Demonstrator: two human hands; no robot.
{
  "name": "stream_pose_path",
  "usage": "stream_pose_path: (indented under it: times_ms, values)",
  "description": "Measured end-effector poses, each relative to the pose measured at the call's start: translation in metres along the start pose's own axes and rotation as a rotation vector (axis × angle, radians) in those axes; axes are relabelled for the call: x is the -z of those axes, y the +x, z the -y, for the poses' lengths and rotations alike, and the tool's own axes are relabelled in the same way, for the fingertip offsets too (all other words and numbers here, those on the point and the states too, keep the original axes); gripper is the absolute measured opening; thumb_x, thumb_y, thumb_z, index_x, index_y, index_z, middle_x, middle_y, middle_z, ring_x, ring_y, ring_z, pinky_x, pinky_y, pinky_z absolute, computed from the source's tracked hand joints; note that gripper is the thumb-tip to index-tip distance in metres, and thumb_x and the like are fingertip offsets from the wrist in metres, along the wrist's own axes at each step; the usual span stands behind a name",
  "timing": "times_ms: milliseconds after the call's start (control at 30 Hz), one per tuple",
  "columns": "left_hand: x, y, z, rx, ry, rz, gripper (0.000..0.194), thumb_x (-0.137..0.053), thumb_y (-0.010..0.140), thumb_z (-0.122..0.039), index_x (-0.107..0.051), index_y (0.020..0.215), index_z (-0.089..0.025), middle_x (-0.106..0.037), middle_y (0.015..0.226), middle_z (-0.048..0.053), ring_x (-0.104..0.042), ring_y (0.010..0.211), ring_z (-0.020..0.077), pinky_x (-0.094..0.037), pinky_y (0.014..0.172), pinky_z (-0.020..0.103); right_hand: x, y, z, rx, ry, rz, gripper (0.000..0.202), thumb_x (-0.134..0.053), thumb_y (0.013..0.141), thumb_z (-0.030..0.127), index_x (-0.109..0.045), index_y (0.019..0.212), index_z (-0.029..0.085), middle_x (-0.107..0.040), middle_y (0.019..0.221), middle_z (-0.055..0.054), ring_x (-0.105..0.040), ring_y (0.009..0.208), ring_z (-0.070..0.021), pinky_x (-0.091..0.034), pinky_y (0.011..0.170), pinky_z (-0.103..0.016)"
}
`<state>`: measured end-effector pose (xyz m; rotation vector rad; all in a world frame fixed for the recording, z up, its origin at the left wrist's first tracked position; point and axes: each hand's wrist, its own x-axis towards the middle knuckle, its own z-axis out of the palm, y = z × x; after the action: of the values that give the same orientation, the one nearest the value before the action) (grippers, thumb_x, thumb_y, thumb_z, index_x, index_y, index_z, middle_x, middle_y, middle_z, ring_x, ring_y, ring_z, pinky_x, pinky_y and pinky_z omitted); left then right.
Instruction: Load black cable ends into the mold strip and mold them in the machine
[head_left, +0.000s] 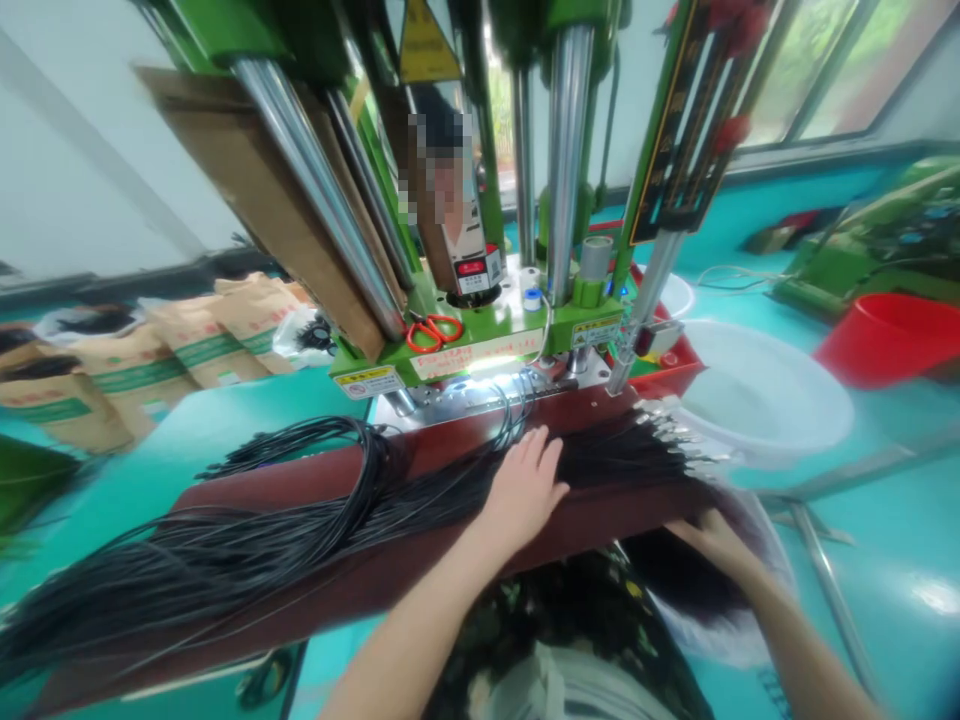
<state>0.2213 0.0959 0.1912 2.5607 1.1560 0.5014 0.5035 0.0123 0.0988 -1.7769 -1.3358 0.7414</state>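
A long bundle of thin black cables (262,530) lies across the brown worktop (592,525), with silvery connector ends (686,445) at its right. My left hand (525,485) rests on or just over the middle of the bundle, fingers stretched out and nothing visible in them. A looped coil of black cable (367,480) lies to its left. Just beyond the fingertips, thin cable loops (514,410) run up to the machine's metal plate (480,392). My right hand (712,540) is low by the worktop's right edge, over a lined tub (772,560) with dark contents; its fingers are partly hidden.
A green press (487,345) with steel columns stands ahead, red-handled scissors (433,333) on its ledge. To the right are a red bin (679,375), a white basin (765,385) and a red bucket (892,340). Paper sacks (142,375) stand at left. A person is behind the press.
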Motion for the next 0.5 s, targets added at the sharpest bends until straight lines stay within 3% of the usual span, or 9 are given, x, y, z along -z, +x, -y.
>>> stream_pose_path:
  times_ms: [67, 133, 300, 500]
  values:
    - [-0.014, 0.028, 0.002, 0.033, 0.139, -0.002, 0.050, -0.054, 0.081, -0.031, -0.043, 0.123, -0.006, -0.047, 0.125, 0.023, -0.041, 0.118, 0.0328, -0.034, 0.096, 0.047, -0.001, -0.001, -0.001, -0.001, 0.015, 0.016, 0.054, -0.062, 0.061, 0.057, -0.061, 0.098, 0.017, -0.067, 0.095, -0.010, -0.058, 0.098, -0.0330, -0.047, 0.085, -0.045]
    - [-0.018, 0.042, 0.006, 0.062, 0.218, 0.068, 0.049, -0.056, 0.079, -0.038, -0.049, 0.114, -0.005, -0.056, 0.107, 0.022, -0.051, 0.105, 0.0329, -0.040, 0.087, 0.045, -0.002, -0.001, -0.002, 0.008, 0.027, 0.010, 0.053, -0.061, 0.063, 0.057, -0.060, 0.098, 0.017, -0.066, 0.096, -0.010, -0.057, 0.100, -0.0333, -0.046, 0.087, -0.046]
    - [-0.008, 0.051, 0.019, -0.079, 0.120, 0.287, 0.029, -0.051, 0.082, -0.040, -0.056, 0.092, -0.013, -0.062, 0.084, 0.010, -0.060, 0.081, 0.0228, -0.045, 0.072, 0.031, -0.004, -0.002, -0.008, 0.017, 0.024, -0.021, 0.055, -0.060, 0.064, 0.057, -0.060, 0.102, 0.018, -0.066, 0.097, -0.010, -0.057, 0.100, -0.0330, -0.043, 0.090, -0.048]
    - [0.011, 0.053, 0.028, -0.136, -0.151, 0.171, 0.025, -0.043, 0.087, -0.037, -0.060, 0.093, -0.019, -0.062, 0.091, 0.004, -0.058, 0.085, 0.0170, -0.043, 0.079, 0.028, -0.006, -0.003, -0.010, 0.071, 0.037, 0.002, 0.062, -0.057, 0.067, 0.059, -0.056, 0.114, 0.018, -0.065, 0.102, -0.012, -0.055, 0.103, -0.0337, -0.042, 0.091, -0.049]
